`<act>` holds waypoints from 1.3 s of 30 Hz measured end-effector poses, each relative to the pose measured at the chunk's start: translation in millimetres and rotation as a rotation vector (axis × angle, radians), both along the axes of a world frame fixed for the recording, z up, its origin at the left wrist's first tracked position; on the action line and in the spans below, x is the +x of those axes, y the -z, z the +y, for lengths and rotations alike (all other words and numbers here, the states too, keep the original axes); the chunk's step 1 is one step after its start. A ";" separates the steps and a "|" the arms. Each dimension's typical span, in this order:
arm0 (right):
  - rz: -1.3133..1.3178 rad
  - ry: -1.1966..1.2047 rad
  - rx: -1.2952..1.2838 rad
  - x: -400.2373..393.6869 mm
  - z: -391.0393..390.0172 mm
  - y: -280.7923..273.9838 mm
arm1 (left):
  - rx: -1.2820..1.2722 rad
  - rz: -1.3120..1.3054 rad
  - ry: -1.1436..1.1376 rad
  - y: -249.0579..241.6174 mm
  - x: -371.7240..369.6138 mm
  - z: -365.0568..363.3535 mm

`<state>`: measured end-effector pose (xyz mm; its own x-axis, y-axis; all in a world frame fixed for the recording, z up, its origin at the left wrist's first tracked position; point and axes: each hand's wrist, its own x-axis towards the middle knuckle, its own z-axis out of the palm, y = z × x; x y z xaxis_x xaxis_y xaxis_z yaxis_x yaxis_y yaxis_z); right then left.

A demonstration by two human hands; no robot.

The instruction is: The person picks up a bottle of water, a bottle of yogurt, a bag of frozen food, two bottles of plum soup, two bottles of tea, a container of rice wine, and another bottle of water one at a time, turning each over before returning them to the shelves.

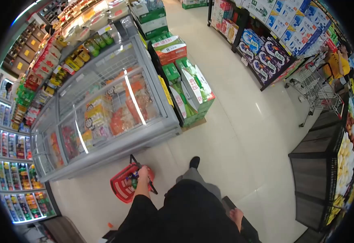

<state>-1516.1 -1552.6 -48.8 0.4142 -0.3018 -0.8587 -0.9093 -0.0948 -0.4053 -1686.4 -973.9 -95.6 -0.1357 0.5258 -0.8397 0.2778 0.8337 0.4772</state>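
Note:
My left hand [143,174] is closed around the black handle [135,161] of a red plastic shopping basket [122,184], which hangs low at my left side. A few small packaged items lie inside the basket; my hand and the handle partly hide them. At my right side hangs my right hand [236,216], its fingers loosely curled with nothing visible in them. Beneath it is a dark shape that I cannot make out.
A glass-topped chest freezer [104,105] with bagged food stands ahead on the left. Green and white cartons [193,89] are stacked at its end. On the right are a shopping cart [317,87], a person in yellow [339,65] and a produce stand [315,174]. Tiled floor [242,133] runs between.

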 end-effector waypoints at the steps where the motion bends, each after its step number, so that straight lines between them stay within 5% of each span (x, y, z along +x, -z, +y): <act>1: 0.004 0.057 -0.003 8.6 -10.9 -0.1 | 0.039 0.013 -0.021 -1.1 8.1 -0.7; 8: 0.065 -0.158 0.011 95.4 -12.4 5.6 | 0.182 0.148 -0.020 23.4 52.0 -53.2; 13: 0.065 -0.356 0.102 200.2 -4.1 24.8 | 0.191 0.134 -0.028 -14.6 105.7 -117.5; 17: 0.039 -0.467 0.136 296.9 -26.7 28.3 | 0.270 0.321 0.064 13.5 140.6 -179.0; 19: 0.028 -0.482 0.116 346.9 -53.8 22.7 | 0.120 0.409 0.310 7.7 168.2 -212.1; 25: 0.016 -0.442 0.005 471.9 -138.6 14.1 | 0.164 0.361 0.275 2.7 244.5 -275.5; 29: 0.034 -0.434 0.000 532.5 -153.9 33.2 | 0.042 0.149 0.223 -45.1 325.9 -284.2; 35: 0.064 -0.714 0.099 589.3 -51.7 22.4 | -0.174 -0.140 0.285 -63.1 406.1 -290.9; 39: 0.023 -0.767 0.113 637.0 9.3 8.2 | -0.100 -0.249 0.094 -64.1 439.7 -272.1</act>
<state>-879.1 -1543.4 -57.0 0.4539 0.1522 -0.8780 -0.6145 -0.6601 -0.4321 -1246.8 -1245.9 -31.5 0.1272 0.4390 -0.8895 0.2406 0.8563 0.4570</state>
